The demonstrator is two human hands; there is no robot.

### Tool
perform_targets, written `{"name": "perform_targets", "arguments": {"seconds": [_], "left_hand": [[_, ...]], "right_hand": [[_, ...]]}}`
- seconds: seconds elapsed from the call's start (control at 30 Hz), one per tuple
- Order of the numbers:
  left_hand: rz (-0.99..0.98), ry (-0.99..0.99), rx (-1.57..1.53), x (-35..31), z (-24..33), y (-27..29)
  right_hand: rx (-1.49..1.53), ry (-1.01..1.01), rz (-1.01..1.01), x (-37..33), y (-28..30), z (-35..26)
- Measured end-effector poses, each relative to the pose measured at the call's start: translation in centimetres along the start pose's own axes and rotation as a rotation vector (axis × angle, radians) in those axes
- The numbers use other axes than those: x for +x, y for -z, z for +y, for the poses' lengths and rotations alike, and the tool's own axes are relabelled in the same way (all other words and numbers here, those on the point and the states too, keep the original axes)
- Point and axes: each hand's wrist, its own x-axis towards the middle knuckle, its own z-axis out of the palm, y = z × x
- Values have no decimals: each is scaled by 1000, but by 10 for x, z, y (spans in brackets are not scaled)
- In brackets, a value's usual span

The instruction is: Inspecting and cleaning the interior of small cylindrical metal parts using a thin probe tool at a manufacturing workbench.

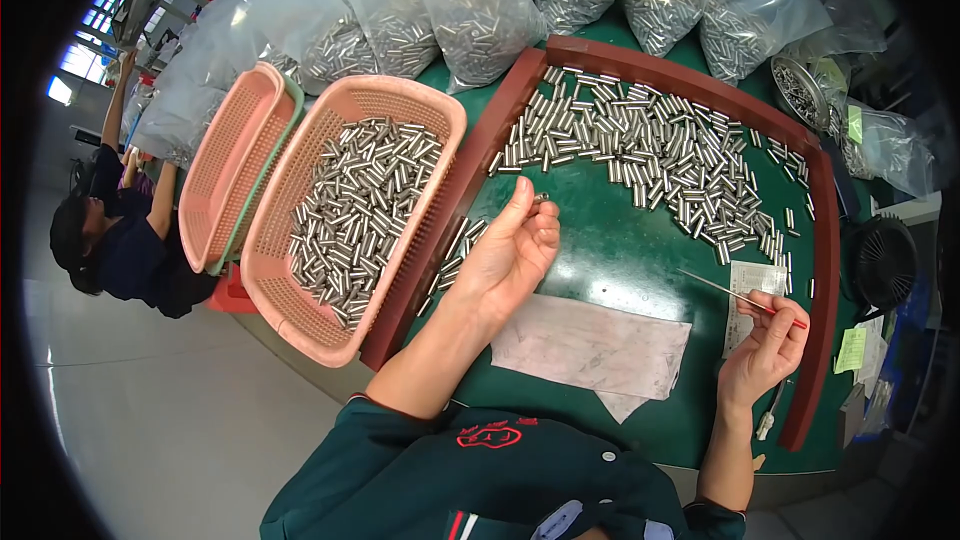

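My left hand (510, 250), palm turned up, pinches a small metal cylinder (541, 198) between thumb and curled fingers; most of the piece is hidden. In my right hand (768, 350) is a thin metal rod with a red handle (725, 289), its tip pointing left over the green tabletop (600, 230). Beyond both hands lies a loose spread of shiny metal cylinders (690, 165), some in rows. A stained pale cloth (590, 345) rests between my forearms. Under the rod hand is a printed paper sheet (757, 280).
Dark red wooden rails (827, 240) border the work area. Left of them stands a pink basket (290, 310) of cylinders, beside stacked baskets (215, 170). Filled plastic bags (480, 20) line the back. A black fan (882, 265) sits at right. Another person (130, 230) is at far left.
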Motion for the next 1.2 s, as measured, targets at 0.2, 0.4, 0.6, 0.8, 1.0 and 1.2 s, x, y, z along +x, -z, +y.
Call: {"name": "perform_targets", "arguments": {"seconds": [0.2,0.4,0.6,0.8,1.0,1.2], "left_hand": [[20,-33,30,2,-1,3],[18,-112,131,2,-4,4],[40,-165,247,0,-6,5],[43,-216,322,-3,-8,5],[-44,-1,400,-5,-22,0],[-30,133,471,-10,-43,-2]], "right_hand": [[9,3,-8,0,0,0],[17,19,-23,0,0,0],[22,17,-33,-1,1,-2],[23,26,-40,-5,0,-2],[76,289,-246,-17,-17,-12],[93,318,-350,-19,-27,-10]]}}
